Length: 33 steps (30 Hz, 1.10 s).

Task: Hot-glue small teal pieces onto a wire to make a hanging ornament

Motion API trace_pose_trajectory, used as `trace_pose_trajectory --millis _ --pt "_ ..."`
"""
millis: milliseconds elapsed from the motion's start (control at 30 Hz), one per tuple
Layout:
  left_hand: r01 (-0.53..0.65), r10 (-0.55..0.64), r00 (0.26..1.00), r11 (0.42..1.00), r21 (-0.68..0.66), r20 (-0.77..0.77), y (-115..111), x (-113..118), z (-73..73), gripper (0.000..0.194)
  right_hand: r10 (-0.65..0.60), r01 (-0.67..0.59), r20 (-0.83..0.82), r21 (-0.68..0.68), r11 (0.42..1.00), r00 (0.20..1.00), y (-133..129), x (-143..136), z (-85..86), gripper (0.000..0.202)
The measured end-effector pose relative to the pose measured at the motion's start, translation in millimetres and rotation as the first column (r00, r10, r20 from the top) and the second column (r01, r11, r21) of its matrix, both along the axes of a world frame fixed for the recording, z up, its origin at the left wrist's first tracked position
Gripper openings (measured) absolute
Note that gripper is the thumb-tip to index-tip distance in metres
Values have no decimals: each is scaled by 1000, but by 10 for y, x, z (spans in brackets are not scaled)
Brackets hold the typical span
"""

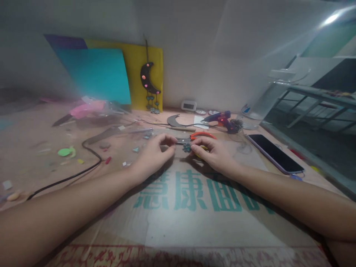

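Observation:
My right hand (209, 151) pinches a small grey-green flower-shaped piece (186, 147) between thumb and fingertips. Facing it, a short gap away, my left hand (158, 152) has its thumb and forefinger brought together; whatever lies between them is too small to make out. Just behind the fingertips lies a metal-jawed hand tool with an orange handle (203, 134), partly hidden by my right hand. Under both hands spreads a pale sheet with large green characters (190, 191). A small blue-green heart-like piece (135, 150) rests left of my left hand.
Behind are a dark crescent (174, 120), a glue gun (218, 117) with a red light, and a small white display (188, 105). A decorated moon hanging (145, 78) leans on a yellow board. A phone (274, 152) lies right; a black cable (69, 178) and scraps lie left.

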<state>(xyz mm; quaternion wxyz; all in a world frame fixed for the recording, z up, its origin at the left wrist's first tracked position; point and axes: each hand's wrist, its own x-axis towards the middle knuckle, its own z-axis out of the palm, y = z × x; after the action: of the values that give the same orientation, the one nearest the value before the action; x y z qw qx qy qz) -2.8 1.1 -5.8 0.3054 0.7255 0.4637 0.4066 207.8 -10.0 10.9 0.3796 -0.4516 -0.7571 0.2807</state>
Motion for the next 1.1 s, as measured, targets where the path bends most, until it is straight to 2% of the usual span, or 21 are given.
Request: trace_pose_trajectory --millis 400,633,833,1100 --pt "43 -43 998 999 -12 39 26 -2 -66 18 11 -12 47 11 1000 999 -8 9 -2 17" --pt "26 -27 999 999 48 22 79 -8 -146 24 6 -7 57 12 1000 998 -9 -7 9 18" --pt "48 -48 999 999 19 -7 59 -14 -142 26 13 -16 78 39 999 997 -9 -6 9 17" --pt "73 -73 997 997 18 30 71 -9 -141 21 7 -11 88 47 999 996 -4 5 -2 17"
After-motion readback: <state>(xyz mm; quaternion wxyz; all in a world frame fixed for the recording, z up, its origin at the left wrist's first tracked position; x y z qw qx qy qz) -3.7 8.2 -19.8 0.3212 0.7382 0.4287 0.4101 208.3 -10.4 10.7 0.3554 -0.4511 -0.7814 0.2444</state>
